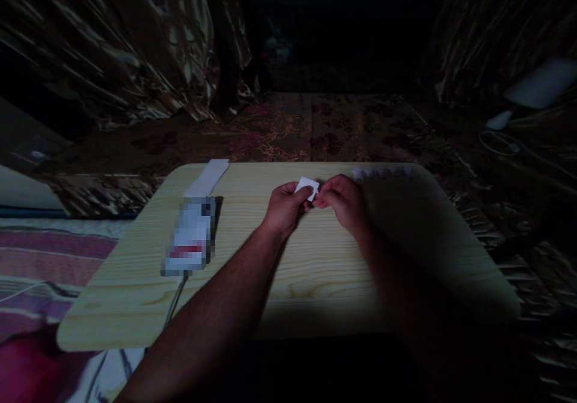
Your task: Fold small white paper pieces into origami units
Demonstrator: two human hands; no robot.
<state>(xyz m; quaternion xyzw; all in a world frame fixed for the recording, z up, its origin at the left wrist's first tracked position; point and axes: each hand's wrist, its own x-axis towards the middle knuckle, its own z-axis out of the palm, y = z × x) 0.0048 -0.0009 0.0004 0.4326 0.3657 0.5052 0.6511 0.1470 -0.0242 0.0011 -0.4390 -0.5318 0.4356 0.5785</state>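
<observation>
A small piece of white folded paper (307, 182) is held up over the middle of the table. My left hand (285, 206) is closed on it, with the thumb pressed flat across its face. At the paper's right edge, my right hand (341, 199) has its fingers pinched together against the corner. Part of the paper is hidden behind my left thumb, and dim light blurs the exact contact of the right fingertips. Beyond my right hand, a row of several small folded white paper pieces (383, 172) lies along the far edge.
White paper strips (208, 176) lie at the table's far left. A pixelated device (192, 231) with a cable (175, 301) rests nearer. The light wooden table (243, 210) has rounded corners. A white lamp (538, 84) stands at the right, with patterned curtains (180, 42) behind.
</observation>
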